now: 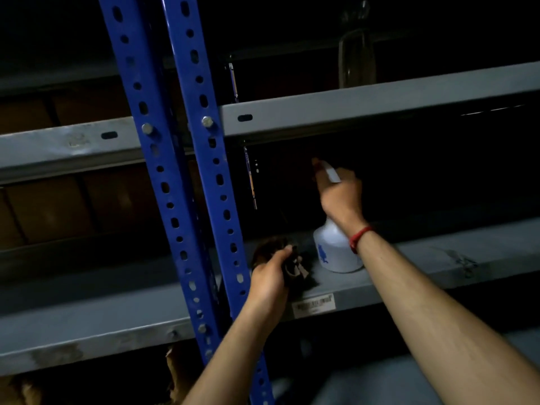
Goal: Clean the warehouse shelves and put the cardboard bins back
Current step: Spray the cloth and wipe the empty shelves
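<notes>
Shelf point(415, 266), centre frame: bottle point(333, 254) upright, right hand point(340, 191) curled round its head. Cloth point(292, 266), just left of bottle: clutched in left hand point(268, 277). Bins point(49, 209): dim, far left.

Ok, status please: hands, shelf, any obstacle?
Left hand grips dark crumpled cloth on grey metal shelf. Right hand holds white plastic spray bottle. Blue post close left.

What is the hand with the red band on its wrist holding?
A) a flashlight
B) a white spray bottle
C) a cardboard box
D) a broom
B: the right hand, with the red band on its wrist, grips the top of the white spray bottle at the grey shelf, while the left hand holds a dark cloth.
</notes>
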Tool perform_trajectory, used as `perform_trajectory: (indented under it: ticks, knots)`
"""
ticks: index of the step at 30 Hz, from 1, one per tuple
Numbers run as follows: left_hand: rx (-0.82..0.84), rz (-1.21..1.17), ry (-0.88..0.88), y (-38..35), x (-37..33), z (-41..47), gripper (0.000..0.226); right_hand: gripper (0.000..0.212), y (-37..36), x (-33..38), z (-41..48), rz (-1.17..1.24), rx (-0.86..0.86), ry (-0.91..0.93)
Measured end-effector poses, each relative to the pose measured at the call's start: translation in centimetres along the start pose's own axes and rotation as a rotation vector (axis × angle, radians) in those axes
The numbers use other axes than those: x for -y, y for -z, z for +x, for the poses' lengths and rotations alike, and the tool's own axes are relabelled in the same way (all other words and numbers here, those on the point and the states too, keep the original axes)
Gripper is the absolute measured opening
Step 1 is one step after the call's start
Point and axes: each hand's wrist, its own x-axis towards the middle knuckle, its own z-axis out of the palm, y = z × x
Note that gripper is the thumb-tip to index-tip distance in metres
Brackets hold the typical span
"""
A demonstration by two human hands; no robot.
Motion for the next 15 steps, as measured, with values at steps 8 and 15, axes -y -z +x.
perform_trajectory:
  ticks: [8, 15]
  knots:
    - [-0.02, 0.013, -0.077, 0.0, 0.4, 0.6, 0.016, 0.046, -1.0, -2.4, 1.3, -0.035, 0.004, -0.08]
    - [-0.035, 0.113, -0.158, 0.3, 0.5, -0.2, 0.018, 0.094, 1.7, -1.7, -3.9, -0.101, -0.072, 0.062]
